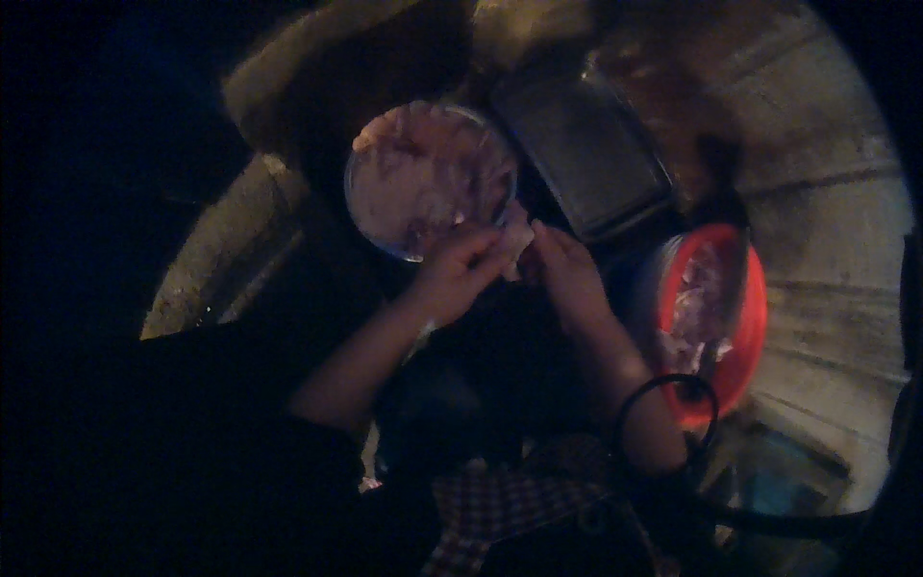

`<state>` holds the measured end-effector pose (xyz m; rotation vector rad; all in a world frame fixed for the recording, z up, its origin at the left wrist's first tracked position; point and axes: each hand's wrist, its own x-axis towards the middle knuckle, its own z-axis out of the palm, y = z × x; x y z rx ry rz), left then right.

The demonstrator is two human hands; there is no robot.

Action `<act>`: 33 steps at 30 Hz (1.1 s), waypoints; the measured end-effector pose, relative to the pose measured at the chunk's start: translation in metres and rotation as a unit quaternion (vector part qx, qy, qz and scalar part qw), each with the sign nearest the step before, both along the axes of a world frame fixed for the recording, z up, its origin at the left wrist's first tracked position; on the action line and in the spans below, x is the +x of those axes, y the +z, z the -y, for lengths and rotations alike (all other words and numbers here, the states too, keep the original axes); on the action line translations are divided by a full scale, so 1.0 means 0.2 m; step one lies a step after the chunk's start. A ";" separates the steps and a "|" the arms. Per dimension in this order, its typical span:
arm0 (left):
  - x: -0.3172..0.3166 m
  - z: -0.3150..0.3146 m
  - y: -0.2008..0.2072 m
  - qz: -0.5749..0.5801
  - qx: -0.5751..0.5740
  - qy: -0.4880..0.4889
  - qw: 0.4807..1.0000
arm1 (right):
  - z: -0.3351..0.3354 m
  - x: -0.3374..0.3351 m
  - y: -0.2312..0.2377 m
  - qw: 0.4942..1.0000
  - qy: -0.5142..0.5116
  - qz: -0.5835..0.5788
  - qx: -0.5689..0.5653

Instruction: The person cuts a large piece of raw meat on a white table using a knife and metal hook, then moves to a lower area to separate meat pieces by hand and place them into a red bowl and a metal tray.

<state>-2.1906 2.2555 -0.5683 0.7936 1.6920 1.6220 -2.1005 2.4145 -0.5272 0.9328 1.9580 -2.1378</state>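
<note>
Head view: light is dim, and a pale, seamed surface (822, 231) spreads along the right side, curving off into black at the rim. A dark rectangular tray (596, 144) with a raised edge lies ahead, angled; its near corner points down toward the right hand. Just left of it stands a round bowl (350, 197), its thin rim showing around a load of pale pinkish pieces (423, 173) that reach close to the edge. The red basin (754, 308) sits at the right, beyond the right forearm, with more pale pieces inside; a dark gap separates its wall from the right hand. A checked cloth (490, 514) lies low, near the body.

Both hands meet just outside the bowl's near right edge, with dark space below them between the forearms. The left hand (461, 271) pinches a small pale piece (519, 245). The right hand (572, 269), fingers bent, comes up to that piece's right edge; whether it grips too, I cannot tell.
</note>
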 end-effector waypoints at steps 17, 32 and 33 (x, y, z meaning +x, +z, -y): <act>0.22 -0.35 0.80 0.112 0.142 0.058 0.982 | -0.12 0.05 0.65 0.896 -0.147 -0.414 0.057; 0.31 -0.45 0.66 0.117 0.245 0.013 0.962 | -0.14 0.16 0.64 0.778 -0.150 -0.456 0.405; 0.31 -0.45 0.66 0.125 0.239 0.009 0.963 | -0.14 0.16 0.63 0.764 -0.150 -0.462 0.425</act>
